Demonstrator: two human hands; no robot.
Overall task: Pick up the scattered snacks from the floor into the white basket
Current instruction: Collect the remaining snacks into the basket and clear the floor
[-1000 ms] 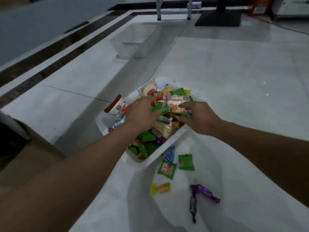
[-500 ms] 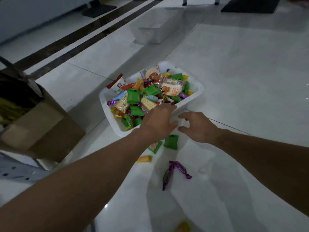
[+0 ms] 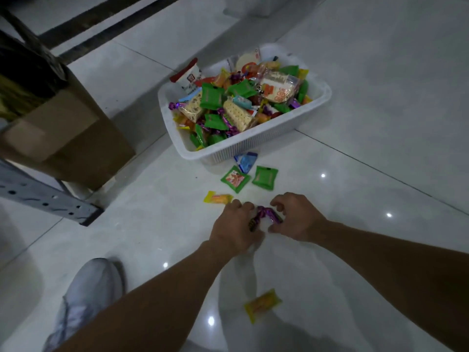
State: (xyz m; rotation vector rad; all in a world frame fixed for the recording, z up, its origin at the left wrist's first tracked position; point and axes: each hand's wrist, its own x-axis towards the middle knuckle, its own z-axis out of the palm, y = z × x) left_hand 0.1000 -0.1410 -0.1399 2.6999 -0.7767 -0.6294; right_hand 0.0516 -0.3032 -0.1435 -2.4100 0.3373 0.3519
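purple candies point(image 3: 264, 212) between left hand point(image 3: 234, 231), right hand point(image 3: 295, 219); both gripping

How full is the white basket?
Nearly full. Snack packets heap up to the rim of the white basket, some poking above it. A few loose packets lie outside, on the floor.

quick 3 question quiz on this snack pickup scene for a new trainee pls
1. True or false: the white basket is empty.
2. What colour are the twisted candies that the left hand and the right hand grip? A) green B) purple C) blue
3. How many yellow candies lie loose on the floor?

Key: 1. False, it is piled with snacks. 2. B. 3. Two.
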